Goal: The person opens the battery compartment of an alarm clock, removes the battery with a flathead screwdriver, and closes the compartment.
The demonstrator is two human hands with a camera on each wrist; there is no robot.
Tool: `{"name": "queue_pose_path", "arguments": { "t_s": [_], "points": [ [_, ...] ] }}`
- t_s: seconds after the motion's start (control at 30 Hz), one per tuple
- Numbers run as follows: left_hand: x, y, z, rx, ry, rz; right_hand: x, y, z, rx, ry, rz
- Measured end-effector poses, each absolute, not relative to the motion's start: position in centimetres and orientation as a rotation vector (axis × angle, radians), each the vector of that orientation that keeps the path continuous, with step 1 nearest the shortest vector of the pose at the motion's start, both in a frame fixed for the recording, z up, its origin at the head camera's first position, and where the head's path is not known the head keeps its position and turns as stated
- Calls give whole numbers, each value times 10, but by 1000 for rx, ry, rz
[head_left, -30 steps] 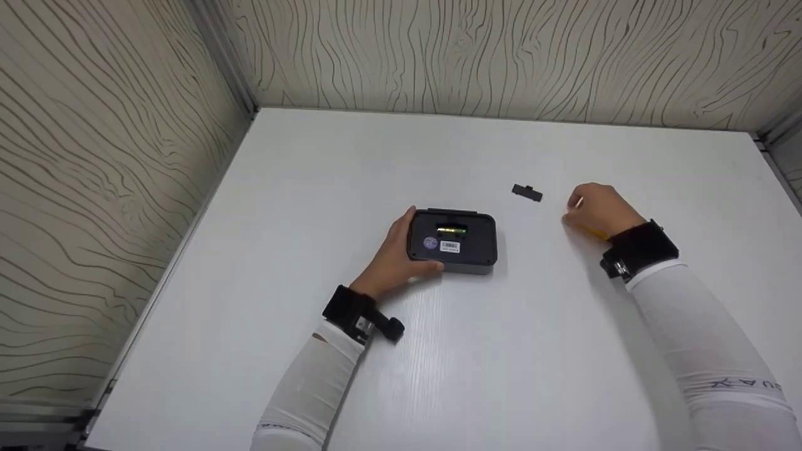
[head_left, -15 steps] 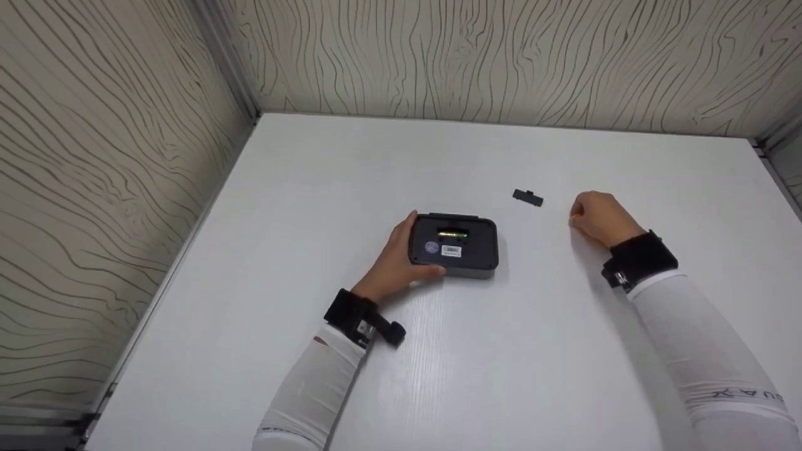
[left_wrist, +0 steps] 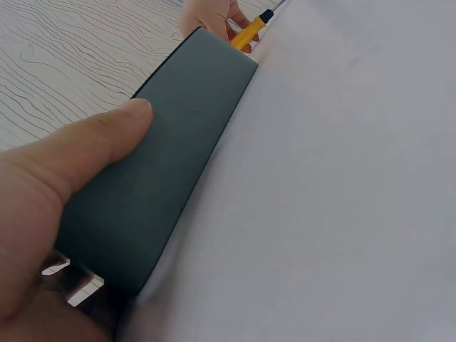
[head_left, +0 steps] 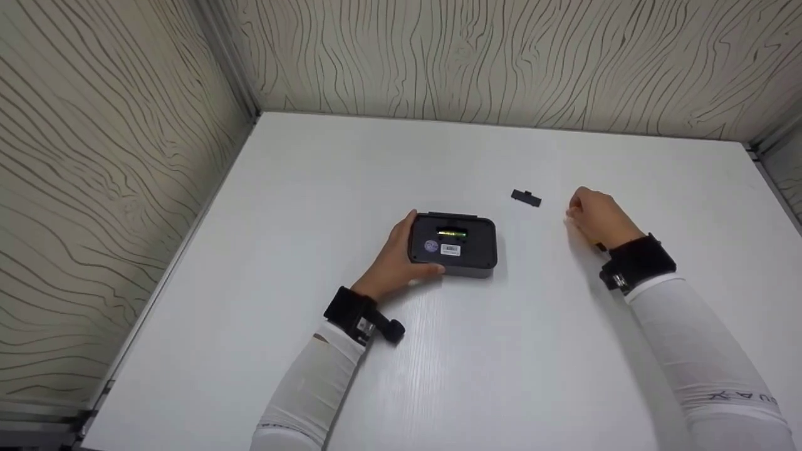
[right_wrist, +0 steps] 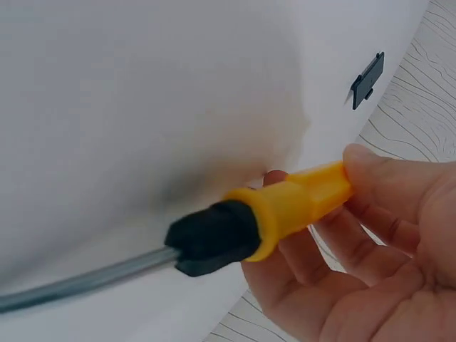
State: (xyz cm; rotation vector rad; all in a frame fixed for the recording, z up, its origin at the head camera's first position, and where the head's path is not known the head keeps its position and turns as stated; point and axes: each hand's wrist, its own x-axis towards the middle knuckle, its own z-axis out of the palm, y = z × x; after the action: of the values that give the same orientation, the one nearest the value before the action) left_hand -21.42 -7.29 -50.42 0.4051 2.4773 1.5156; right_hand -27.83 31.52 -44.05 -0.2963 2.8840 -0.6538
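Observation:
My left hand [head_left: 395,266] grips the left end of a black box-shaped device [head_left: 477,249], its thumb along the near grey side. The device lies with its labelled underside up. In its uncovered slot shows a shiny green-gold battery [head_left: 452,233]. Off to the right, my right hand [head_left: 600,216] holds a screwdriver [right_wrist: 288,206] with a yellow handle and black collar, pinched between thumb and fingers. The metal shaft points back toward the wrist; its tip is out of frame. In the head view the hand hides most of the screwdriver.
A small black battery cover [head_left: 526,198] lies on the white table [head_left: 501,351] between the device and my right hand, a little farther back. Wood-patterned panels [head_left: 476,56] rise behind the table and along its left side.
In the right hand the screwdriver has turned: the yellow handle showing below the palm is now hidden, and a dark part shows near the wrist. The left hand and device stay put.

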Motion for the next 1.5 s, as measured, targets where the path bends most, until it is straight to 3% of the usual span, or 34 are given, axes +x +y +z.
{"name": "queue_pose_path", "arguments": {
  "t_s": [0.73,1.13,1.5],
  "points": [
    [-214,-73,-503,390,2484,1506,-268,267,-424,-211,2719,-1278],
    [-215,-71,-504,410,2483,1514,-266,238,-409,35,2547,-1906],
    [-215,-72,-504,388,2487,1516,-253,210,-388,-201,2159,-2565]
  ]
}}
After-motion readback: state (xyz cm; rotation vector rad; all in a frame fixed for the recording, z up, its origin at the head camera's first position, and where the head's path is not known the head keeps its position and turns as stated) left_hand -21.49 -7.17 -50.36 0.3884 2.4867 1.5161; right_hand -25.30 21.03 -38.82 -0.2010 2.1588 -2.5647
